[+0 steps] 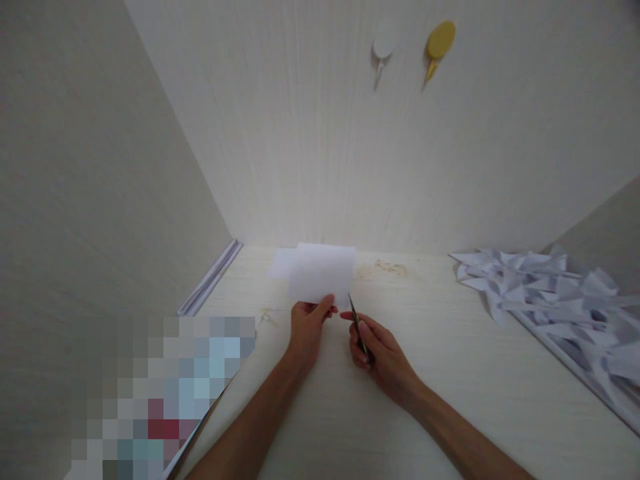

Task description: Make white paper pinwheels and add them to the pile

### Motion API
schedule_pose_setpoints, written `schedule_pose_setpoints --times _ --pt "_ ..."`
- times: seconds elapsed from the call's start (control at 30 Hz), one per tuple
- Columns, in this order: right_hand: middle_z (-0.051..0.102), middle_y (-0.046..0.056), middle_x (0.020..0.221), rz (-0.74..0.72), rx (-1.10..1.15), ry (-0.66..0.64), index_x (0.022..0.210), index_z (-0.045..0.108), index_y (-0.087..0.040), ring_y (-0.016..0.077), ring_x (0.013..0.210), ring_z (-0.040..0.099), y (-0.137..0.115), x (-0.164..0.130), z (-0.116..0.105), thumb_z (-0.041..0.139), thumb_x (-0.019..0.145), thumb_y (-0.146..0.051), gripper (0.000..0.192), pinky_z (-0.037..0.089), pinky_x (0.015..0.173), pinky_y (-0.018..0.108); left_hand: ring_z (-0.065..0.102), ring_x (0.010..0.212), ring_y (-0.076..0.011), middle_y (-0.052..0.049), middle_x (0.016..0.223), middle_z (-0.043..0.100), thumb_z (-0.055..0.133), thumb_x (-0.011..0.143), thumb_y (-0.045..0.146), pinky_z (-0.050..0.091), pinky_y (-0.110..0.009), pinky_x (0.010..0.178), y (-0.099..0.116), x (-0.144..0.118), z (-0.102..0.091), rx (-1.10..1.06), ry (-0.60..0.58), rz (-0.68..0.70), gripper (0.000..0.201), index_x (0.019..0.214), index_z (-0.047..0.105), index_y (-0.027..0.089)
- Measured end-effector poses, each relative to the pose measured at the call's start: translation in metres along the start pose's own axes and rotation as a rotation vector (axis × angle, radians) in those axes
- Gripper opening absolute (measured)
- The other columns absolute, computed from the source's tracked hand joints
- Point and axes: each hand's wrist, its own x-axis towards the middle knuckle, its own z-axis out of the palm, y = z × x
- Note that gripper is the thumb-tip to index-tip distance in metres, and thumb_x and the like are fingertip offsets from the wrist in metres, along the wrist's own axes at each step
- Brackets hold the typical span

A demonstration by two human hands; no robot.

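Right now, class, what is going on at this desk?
A person holds a white sheet of paper up by its lower edge with the left hand. The right hand grips scissors at the sheet's lower right corner. A pile of folded white paper pieces lies at the right of the desk.

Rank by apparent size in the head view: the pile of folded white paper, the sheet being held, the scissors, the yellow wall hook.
1. Pile of folded paper, at right.
2. Held sheet, pinched by the left hand.
3. Yellow hook and scissors look alike; the right hand hides most of the scissors, and the hook is farther off.
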Motion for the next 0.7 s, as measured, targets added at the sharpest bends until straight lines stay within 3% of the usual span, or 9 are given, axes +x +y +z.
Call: schedule_pose_setpoints --times 0.2,0.43,0.7 --pt "0.04 -0.006 0.056 0.053 0.025 -0.041 0.083 0.06 -0.014 0.0015 0.038 0.031 -0.0008 -0.0013 0.0011 0.062 0.07 -0.041 0.031 0.018 0.037 0.02 0.052 0.048 -0.0075 0.002 0.05 0.058 0.076 0.046 0.03 0.043 -0.021 0.052 -0.0022 -0.001 0.0001 -0.002 0.063 -0.002 0.027 0.052 0.058 0.012" --pt "0.039 -0.007 0.054 0.117 0.095 -0.041 0.079 0.06 -0.013 0.0013 0.037 0.032 -0.0026 -0.0007 0.0002 0.065 0.067 -0.039 0.029 0.017 0.036 0.019 0.056 0.053 -0.0102 0.0 0.055 0.061 0.073 0.052 0.032 0.047 -0.024 0.057 -0.0018 -0.0028 -0.0016 0.077 -0.004 0.006 0.026 0.06 0.061 0.01" --pt "0.041 -0.006 0.053 0.142 0.079 -0.055 0.079 0.061 -0.013 0.0013 0.036 0.034 -0.0043 -0.002 -0.0007 0.064 0.067 -0.04 0.03 0.018 0.035 0.018 0.056 0.049 -0.0092 0.0 0.053 0.061 0.075 0.05 0.029 0.048 -0.023 0.054 0.0031 -0.0037 0.0011 0.027 -0.037 -0.036 0.024 0.057 0.062 0.01"
